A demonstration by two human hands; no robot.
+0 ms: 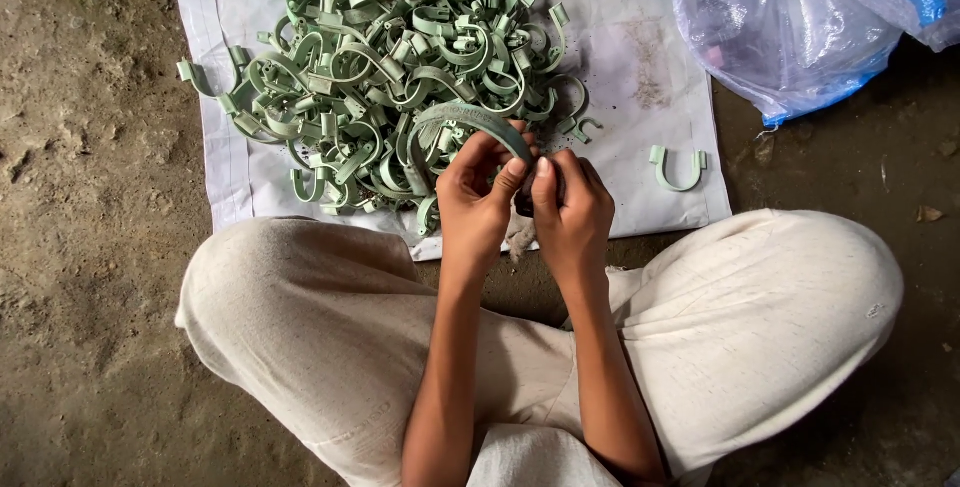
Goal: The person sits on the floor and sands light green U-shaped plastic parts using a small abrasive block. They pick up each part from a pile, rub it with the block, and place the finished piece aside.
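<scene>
Hands gripping one pale green plastic clip [470,119], left hand [478,202] and right hand [572,209] both closed on it, clip pile [390,67] on white sheet [640,77] beyond.

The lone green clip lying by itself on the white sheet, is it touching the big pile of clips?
Apart. The head view shows the lone clip lying on the white sheet with bare sheet plainly between it and the pile of clips.

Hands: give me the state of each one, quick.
Left hand: closed, fingers pinching the pale green curved plastic clip.
Right hand: closed at the same clip's end, fingertips curled in; what else it grips cannot be told.
</scene>
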